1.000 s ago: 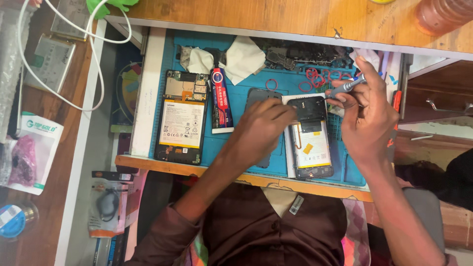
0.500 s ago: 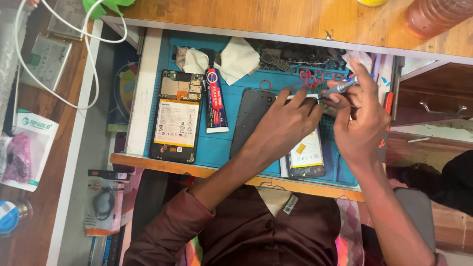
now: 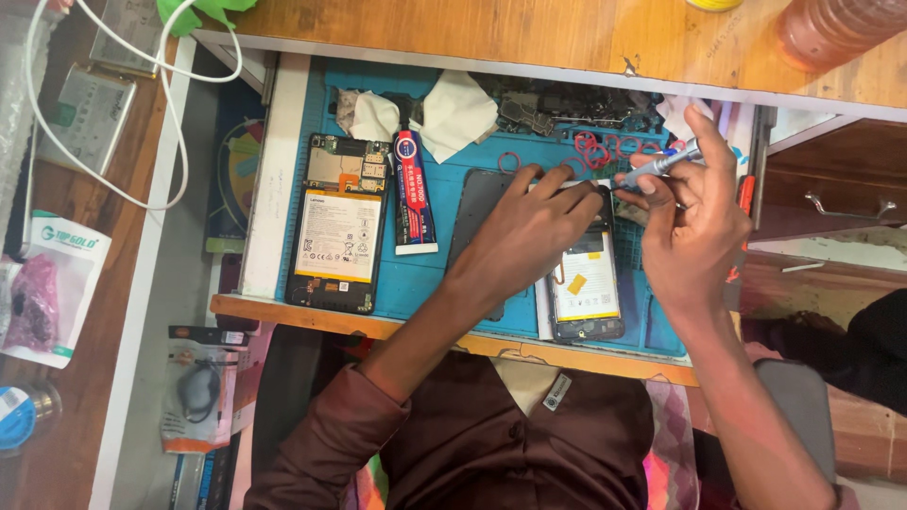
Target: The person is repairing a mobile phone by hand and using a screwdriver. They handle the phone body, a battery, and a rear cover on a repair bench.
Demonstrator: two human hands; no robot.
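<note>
Blue repair mat (image 3: 444, 274) fills the drawer. Your left hand (image 3: 529, 227) presses flat, fingers spread, on the opened phone (image 3: 586, 288) at the mat's right; your right hand (image 3: 694, 222) grips a small screwdriver (image 3: 657, 167) at its far end.

This was a phone repair workbench. A blue work mat (image 3: 444, 274) lay in a pulled-out wooden drawer, carrying an opened phone (image 3: 337, 227) with its battery exposed, a glue tube (image 3: 413, 194) and crumpled tissues (image 3: 458, 111) (loose metal parts sat at the far edge); white cables (image 3: 85, 161) trailed left.
</note>
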